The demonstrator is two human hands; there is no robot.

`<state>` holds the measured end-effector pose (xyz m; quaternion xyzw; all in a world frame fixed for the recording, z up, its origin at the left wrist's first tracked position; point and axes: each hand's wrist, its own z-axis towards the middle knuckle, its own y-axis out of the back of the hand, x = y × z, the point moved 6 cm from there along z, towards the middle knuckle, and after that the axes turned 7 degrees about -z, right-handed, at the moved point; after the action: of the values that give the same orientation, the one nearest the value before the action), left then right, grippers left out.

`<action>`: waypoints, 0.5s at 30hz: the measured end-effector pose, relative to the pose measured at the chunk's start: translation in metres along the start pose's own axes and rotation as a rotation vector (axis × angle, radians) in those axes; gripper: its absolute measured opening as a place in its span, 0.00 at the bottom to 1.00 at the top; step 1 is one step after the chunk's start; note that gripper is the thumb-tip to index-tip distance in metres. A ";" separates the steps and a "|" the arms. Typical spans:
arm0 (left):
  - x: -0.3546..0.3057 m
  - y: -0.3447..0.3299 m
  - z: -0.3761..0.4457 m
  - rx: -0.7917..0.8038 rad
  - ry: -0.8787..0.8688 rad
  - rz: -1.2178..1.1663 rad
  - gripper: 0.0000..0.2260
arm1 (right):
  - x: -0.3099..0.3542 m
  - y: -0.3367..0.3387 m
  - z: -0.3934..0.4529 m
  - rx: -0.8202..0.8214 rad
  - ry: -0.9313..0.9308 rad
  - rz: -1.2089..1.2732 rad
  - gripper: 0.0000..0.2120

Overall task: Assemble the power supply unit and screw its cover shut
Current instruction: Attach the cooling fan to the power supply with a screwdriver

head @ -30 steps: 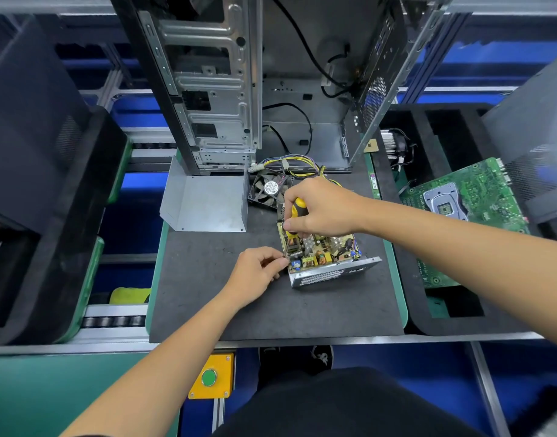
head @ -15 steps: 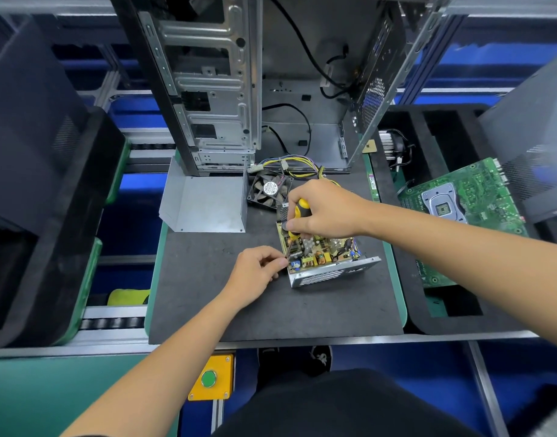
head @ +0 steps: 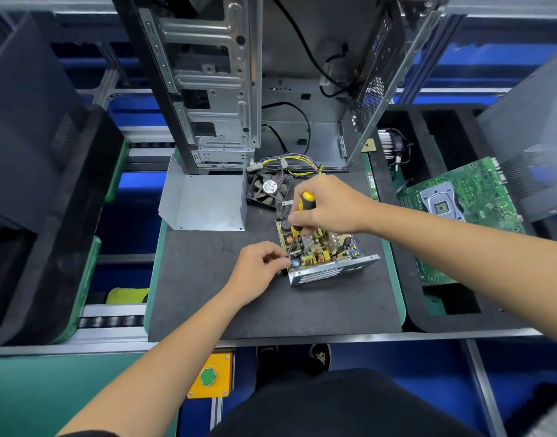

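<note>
Here, the 1 head view looks down on a dark mat (head: 208,298) with green edges. The open supply (head: 321,250) sits right of the mat's middle, nearer its right edge, its crowded yellow-brown board facing up inside a shallow steel tray with a perforated front wall.

The right hand (head: 330,206) grips a yellow-and-black screwdriver (head: 297,216), fingers curled round the handle. The shaft slants down and slightly left, its long axis steep, its tip at the board's near-left corner. The left hand (head: 258,272) is right beside that tip, fingertips pinched together at the corner; whether they hold a screw is too small to tell. It looks like a board screw is being driven.

The grey cover (head: 204,200) lies apart toward the mat's far-left corner, not yet fitted. A fan (head: 269,187) lies just behind the supply.
</note>
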<state>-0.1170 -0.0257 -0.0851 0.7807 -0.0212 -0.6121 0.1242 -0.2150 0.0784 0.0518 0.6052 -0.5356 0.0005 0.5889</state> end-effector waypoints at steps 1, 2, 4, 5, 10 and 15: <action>-0.001 0.000 -0.001 -0.008 -0.006 0.004 0.09 | -0.001 0.001 -0.001 -0.003 -0.011 0.020 0.06; -0.002 0.000 -0.001 -0.016 -0.007 0.004 0.09 | -0.002 0.002 -0.002 -0.010 -0.025 0.040 0.06; -0.003 0.001 -0.002 -0.037 -0.007 0.008 0.09 | -0.004 0.005 -0.003 -0.035 -0.052 0.077 0.07; -0.004 0.001 -0.002 -0.048 -0.010 0.018 0.09 | -0.005 0.006 -0.004 -0.049 -0.059 0.089 0.07; -0.011 0.002 -0.005 -0.080 -0.087 0.114 0.04 | -0.002 0.005 -0.004 -0.050 -0.054 0.058 0.07; -0.020 0.004 -0.005 -0.083 -0.174 0.177 0.03 | 0.007 0.002 -0.001 -0.006 0.011 -0.031 0.06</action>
<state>-0.1168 -0.0248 -0.0642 0.7138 -0.0755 -0.6646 0.2076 -0.2127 0.0749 0.0575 0.6117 -0.5230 -0.0068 0.5935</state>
